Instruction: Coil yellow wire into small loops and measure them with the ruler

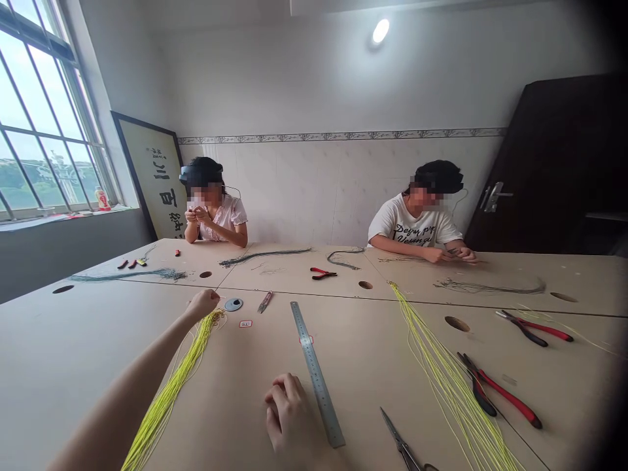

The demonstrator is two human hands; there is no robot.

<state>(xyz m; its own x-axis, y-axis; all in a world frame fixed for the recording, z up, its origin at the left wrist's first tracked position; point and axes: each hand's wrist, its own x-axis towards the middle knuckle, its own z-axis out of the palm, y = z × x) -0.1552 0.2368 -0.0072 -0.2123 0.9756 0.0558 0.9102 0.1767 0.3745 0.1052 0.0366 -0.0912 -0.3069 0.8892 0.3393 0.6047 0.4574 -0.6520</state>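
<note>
My left hand [203,304] is at the far end of a bundle of thin yellow cords [181,379], fingers closed together. What lies between its fingertips is too small to make out. My right hand [292,415] rests on the table, its fingers loosely bent and a little apart, holding nothing. Just to its right lies a steel ruler [314,369], slanting away from me. Scissors [402,445] lie at the near edge of the view. A second bundle of yellow cords [441,366] stretches across the table on the right.
Thread snips [265,301] and a round grey cap [233,305] lie beyond my hands. Red-handled pliers [505,392] and another pair of pliers [534,327] are on the right. Across the table [353,353] sit two people, their hands busy with small things, near dark cord bundles [265,254].
</note>
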